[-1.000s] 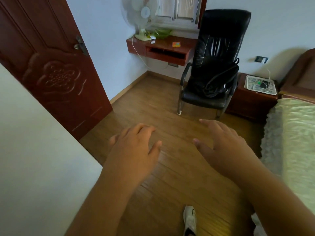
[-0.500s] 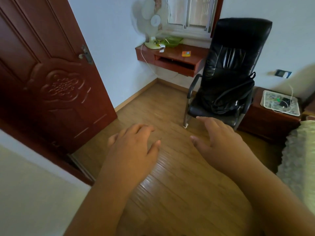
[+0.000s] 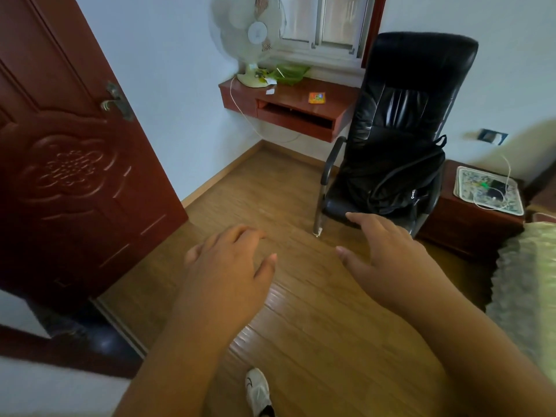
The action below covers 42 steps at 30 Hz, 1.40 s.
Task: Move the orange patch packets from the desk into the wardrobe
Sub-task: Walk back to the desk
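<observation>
My left hand (image 3: pixel 228 266) and right hand (image 3: pixel 388 254) are out in front with loose, empty grips, so I should walk past the black chair (image 3: pixel 400 139) to the counter (image 3: pixel 337 97), where the orange patch packet (image 3: pixel 317 97) lies flat, its sides looking about even.

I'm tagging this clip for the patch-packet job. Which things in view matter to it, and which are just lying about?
For the job: orange packet; desk; left hand and right hand, both empty. No wardrobe in view.

Lying about: fan; black chair; backpack; nightstand; door.
</observation>
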Tool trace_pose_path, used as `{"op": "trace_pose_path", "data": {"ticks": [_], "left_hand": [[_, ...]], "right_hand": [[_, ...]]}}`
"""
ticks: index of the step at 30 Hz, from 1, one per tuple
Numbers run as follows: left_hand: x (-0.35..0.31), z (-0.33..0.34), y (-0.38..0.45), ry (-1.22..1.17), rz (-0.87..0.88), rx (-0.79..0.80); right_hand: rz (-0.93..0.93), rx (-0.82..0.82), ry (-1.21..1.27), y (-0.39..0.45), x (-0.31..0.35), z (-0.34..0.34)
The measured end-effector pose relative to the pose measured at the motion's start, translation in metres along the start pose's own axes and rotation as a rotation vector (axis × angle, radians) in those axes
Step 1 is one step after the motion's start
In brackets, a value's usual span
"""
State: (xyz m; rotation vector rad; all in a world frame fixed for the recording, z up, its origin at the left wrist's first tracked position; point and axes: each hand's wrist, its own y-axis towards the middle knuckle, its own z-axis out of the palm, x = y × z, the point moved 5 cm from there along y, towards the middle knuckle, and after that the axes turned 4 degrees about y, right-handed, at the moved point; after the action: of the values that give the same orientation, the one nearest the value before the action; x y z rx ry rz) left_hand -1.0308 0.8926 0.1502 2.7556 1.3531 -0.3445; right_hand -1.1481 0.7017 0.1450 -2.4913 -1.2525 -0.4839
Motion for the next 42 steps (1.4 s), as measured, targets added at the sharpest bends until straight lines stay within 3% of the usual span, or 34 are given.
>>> {"op": "trace_pose_path", "data": {"ticks": [12,21,42], "left_hand": [[0.068,-0.027,0.165,-0.015,0.095,0.034],[0.091,-0.022,0.251,0.012,0.037,0.076],[0.006,-0.033,0.485,0.043,-0.137,-0.007]], "right_hand": [[0.071,-0.077,0.004,0.141,0.07,0.001],[0.062,-0.041,-0.019,0.233,0.073,0.013],[-0.119,0.016,-0.009,0.515,0.018,-0.067]]}}
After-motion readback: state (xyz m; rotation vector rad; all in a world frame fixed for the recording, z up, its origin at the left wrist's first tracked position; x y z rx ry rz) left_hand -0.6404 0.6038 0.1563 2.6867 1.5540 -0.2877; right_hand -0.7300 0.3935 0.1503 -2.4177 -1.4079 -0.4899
